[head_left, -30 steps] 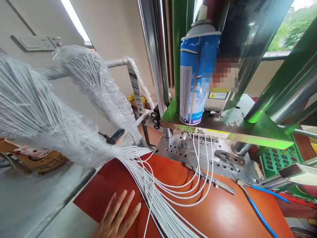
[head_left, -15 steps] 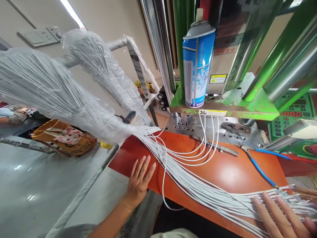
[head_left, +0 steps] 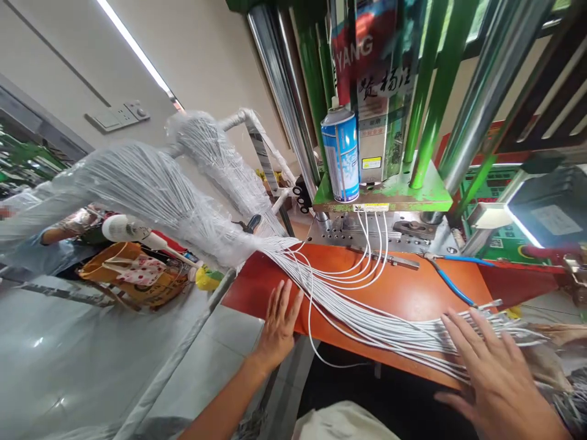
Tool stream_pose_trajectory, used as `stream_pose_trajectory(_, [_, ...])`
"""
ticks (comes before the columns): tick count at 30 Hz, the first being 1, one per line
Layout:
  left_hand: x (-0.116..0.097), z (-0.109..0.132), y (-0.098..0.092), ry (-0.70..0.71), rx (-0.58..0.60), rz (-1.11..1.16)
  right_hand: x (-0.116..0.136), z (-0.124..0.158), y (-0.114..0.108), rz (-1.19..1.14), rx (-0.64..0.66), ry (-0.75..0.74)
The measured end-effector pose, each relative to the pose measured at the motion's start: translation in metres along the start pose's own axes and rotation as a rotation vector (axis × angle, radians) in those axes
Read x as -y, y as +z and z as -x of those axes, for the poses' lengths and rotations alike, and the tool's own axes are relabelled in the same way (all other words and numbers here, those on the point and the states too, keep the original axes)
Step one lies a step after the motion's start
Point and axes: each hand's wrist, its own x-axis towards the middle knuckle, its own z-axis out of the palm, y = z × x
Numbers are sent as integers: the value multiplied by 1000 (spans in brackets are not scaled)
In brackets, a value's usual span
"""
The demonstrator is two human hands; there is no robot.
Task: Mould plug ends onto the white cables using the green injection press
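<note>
A thick bundle of thin white wires (head_left: 367,321) runs across the orange worktop (head_left: 413,293) from plastic-wrapped hanks (head_left: 151,195) hung at the left. My left hand (head_left: 279,321) lies flat and open on the worktop's left edge, just beside the wires. My right hand (head_left: 493,366) rests open, fingers spread, on the wire ends at the right front. A few wires (head_left: 371,244) loop up into the metal die plate (head_left: 380,229) under the green press (head_left: 394,192).
A blue spray can (head_left: 340,156) stands on the press's green shelf. Blue-handled pliers (head_left: 452,284) lie on the worktop. A green control panel (head_left: 499,232) is at the right. Another person's arm (head_left: 55,232) and a yellow bag (head_left: 132,275) show at the left.
The view has pulled back and tilted down. My right hand came into view and now lies on the wire ends; my left hand stays flat on the worktop's left edge.
</note>
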Motion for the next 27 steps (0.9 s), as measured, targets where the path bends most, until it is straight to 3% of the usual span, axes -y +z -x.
stream_pose_trajectory(2, [-24, -13, -9, 101, 39, 106, 4, -28, -12, -118, 84, -40])
stream_pose_trajectory(4, [-50, -37, -15, 214, 113, 241, 17, -63, -25, -284, 279, -8])
stream_pose_trajectory(7, [-81, -93, -22, 175, 298, 375, 52, -116, -35, -466, 569, 28])
stream_pose_trajectory(9, [-86, -138, -30, 156, 437, 375, 76, -140, -32, -444, 617, 27])
stream_pose_trajectory(11, [-80, -180, -42, 314, 570, 352, 91, -154, -23, -349, 615, 79])
stream_pose_trajectory(13, [-70, -217, -52, 520, 674, 401, 91, -161, -14, -339, 643, 102])
stream_pose_trajectory(15, [-66, -245, -52, 685, 721, 536, 77, -162, -7, -486, 686, 81])
stream_pose_trajectory(18, [-75, -273, -23, 781, 551, 592, 51, -163, 0, -788, 721, 117])
stream_pose_trajectory(20, [-80, -281, 6, 778, 360, 431, 41, -165, 4, -950, 809, 183])
stream_pose_trajectory(22, [-72, -281, 29, 771, 243, 235, 40, -168, 5, -1029, 865, 227])
stream_pose_trajectory(24, [-46, -272, 40, 740, 216, 90, 46, -169, 4, -965, 826, 218])
stream_pose_trajectory(27, [15, -245, 36, 606, 252, -14, 58, -167, 0, -705, 745, 126])
